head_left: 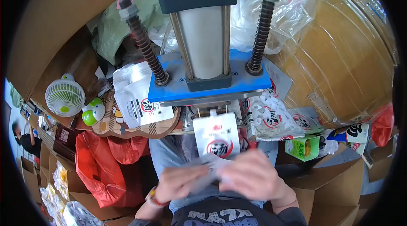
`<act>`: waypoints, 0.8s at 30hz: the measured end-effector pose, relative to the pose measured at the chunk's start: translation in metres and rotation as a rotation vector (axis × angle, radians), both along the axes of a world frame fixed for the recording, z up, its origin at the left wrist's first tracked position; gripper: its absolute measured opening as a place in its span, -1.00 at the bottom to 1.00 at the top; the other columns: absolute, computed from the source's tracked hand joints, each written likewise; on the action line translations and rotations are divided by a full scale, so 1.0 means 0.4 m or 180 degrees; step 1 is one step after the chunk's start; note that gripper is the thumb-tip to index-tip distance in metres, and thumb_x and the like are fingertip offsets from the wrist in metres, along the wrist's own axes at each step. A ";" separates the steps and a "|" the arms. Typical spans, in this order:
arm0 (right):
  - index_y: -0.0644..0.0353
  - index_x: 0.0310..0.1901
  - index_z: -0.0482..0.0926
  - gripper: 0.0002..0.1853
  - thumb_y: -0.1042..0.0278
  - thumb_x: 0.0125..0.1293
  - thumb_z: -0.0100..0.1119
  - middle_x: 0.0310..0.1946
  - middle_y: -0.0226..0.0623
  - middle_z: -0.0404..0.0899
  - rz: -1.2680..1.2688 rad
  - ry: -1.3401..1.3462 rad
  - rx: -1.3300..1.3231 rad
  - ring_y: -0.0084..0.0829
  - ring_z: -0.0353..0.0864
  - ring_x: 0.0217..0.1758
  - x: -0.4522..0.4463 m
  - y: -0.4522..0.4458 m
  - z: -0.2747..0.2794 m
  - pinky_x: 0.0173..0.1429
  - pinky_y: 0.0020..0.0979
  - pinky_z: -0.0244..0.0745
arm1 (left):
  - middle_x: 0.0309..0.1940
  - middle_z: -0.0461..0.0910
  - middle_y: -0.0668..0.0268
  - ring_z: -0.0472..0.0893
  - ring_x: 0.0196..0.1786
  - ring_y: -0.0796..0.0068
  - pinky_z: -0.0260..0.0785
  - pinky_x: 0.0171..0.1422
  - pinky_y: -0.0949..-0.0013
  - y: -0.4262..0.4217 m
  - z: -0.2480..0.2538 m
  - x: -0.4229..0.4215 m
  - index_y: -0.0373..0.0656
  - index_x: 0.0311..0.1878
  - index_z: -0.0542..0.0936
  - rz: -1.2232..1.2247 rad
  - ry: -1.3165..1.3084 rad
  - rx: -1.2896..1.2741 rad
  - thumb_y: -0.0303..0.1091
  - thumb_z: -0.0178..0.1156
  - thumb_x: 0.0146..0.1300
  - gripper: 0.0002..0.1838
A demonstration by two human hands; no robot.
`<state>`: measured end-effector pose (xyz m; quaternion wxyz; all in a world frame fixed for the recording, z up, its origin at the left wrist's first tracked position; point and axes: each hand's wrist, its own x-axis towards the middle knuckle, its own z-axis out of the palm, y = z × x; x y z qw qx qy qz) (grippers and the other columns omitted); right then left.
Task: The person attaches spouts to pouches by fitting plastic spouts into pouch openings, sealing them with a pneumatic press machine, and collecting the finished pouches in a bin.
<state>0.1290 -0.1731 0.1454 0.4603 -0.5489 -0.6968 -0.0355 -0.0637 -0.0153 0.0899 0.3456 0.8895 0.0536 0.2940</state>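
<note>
"Hands first, then. What have we nearest us?"

"Our left hand point(180, 181) and right hand point(254, 175) work close together over the lap. The left seems pinched on a grey sheet point(202, 183), perhaps another pouch. The right is too smeared to say what it grips."

"And just beyond them?"

"Our white pouch point(217, 130), hanging face-up at the press front, its spout point(213, 113) end toward the metal fixture. Whether our fingers touch its lower edge, we can't tell."

"Which step would we call this?"

"Handling one piece between fingers while the white pouch sits at the press; fitting or readying a spout is our best guess."

"So what does our next move call for?"

"Both hands steadying the grey sheet, we'd judge, and fingers well out from under the press before it works."

"What stands farther off?"

"Loose white spouts point(263, 99) on the right, a stack of pouches point(135, 99) on the left, then the press's blue plate point(169, 92), and behind that its upright cylinder point(201, 39)."
</note>
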 end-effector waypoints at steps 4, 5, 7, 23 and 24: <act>0.26 0.12 0.58 -0.43 0.29 0.07 0.54 0.11 -0.13 0.58 -0.1222 0.0561 -0.0427 -0.10 0.54 0.17 0.064 0.056 -0.111 0.31 -0.20 0.39 | -0.43 0.74 0.37 0.60 -0.40 0.76 0.42 -0.35 0.57 0.019 -0.186 0.122 -0.29 -0.17 0.76 0.0886 0.0723 -0.2617 -0.32 0.33 0.36 -0.80; 0.27 0.11 0.59 -0.48 0.35 0.10 0.51 0.09 -0.13 0.59 -0.1287 0.0623 -0.0304 -0.14 0.55 0.16 0.079 0.035 -0.091 0.29 -0.22 0.40 | -0.40 0.74 0.38 0.60 -0.37 0.76 0.44 -0.33 0.57 0.021 -0.190 0.147 -0.31 -0.16 0.76 0.0898 0.0221 -0.3374 -0.33 0.32 0.37 -0.79; 0.29 0.09 0.59 -0.61 0.45 0.23 0.36 0.03 -0.10 0.62 -0.1459 0.0755 -0.0158 -0.21 0.58 0.13 0.100 -0.018 -0.054 0.23 -0.26 0.43 | -0.26 0.74 0.26 0.67 -0.29 0.62 0.52 -0.22 0.50 0.051 -0.159 0.175 -0.39 -0.06 0.70 0.0882 0.0247 -0.3808 -0.41 0.29 0.35 -0.77; 0.34 0.04 0.54 -0.77 0.44 0.41 0.18 -0.06 -0.07 0.64 -0.1164 0.1170 -0.1500 -0.19 0.68 -0.05 0.222 -0.049 -0.226 0.03 -0.32 0.53 | 0.60 0.01 0.06 -0.02 0.64 0.06 -0.43 0.52 -0.49 0.388 -0.245 0.012 -0.16 0.58 0.09 0.2217 0.1763 0.1333 0.44 0.22 0.10 0.15; 0.31 0.08 0.54 -0.69 0.57 0.31 0.26 -0.03 -0.10 0.67 -0.1265 0.1959 -0.1499 -0.27 0.68 -0.04 0.219 -0.053 -0.234 0.07 -0.36 0.53 | 0.56 0.15 0.08 0.13 0.60 0.11 -0.23 0.55 -0.40 0.364 -0.257 -0.012 -0.11 0.51 0.26 0.2117 0.1735 0.1611 0.22 0.33 0.14 -0.03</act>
